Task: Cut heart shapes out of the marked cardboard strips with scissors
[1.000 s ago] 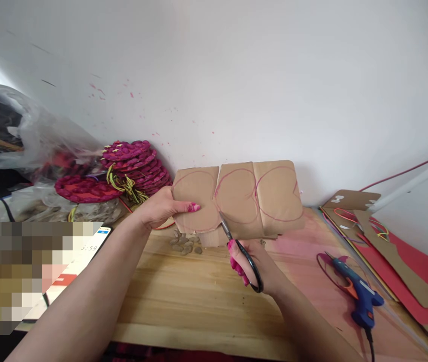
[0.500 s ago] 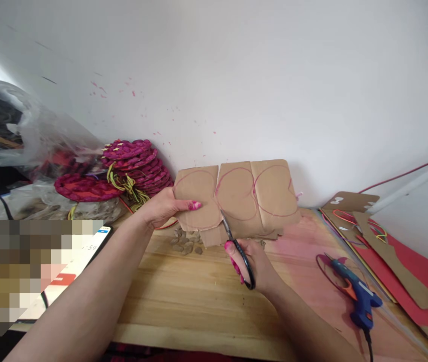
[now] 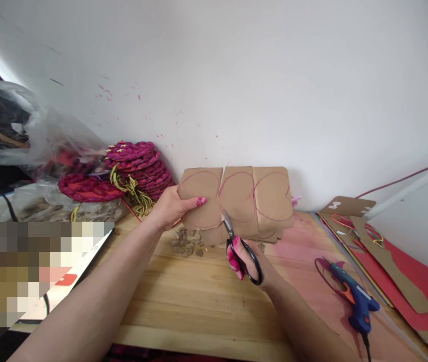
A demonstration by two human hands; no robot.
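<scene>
I hold up a brown cardboard sheet (image 3: 262, 201) above the wooden table, with several red outlines drawn on it. My left hand (image 3: 174, 206) pinches its left end, thumb on the front. My right hand (image 3: 249, 261) grips black-handled scissors (image 3: 236, 241) from below. The blades reach into the sheet's lower edge, between the left outline and the middle one. The wall stands close behind the sheet.
A stack of magenta woven discs (image 3: 138, 166) and a plastic bag (image 3: 21, 136) sit at the back left. Small brown scraps (image 3: 186, 244) lie under the sheet. A blue glue gun (image 3: 353, 296) lies at the right, with red paper (image 3: 421, 276) and cardboard offcuts (image 3: 387, 261) beyond. A phone (image 3: 82, 261) lies at the left.
The scissors have worked further up into the cardboard between the outlines. My right hand rose a little with them, and the sheet tilted slightly in my left hand.
</scene>
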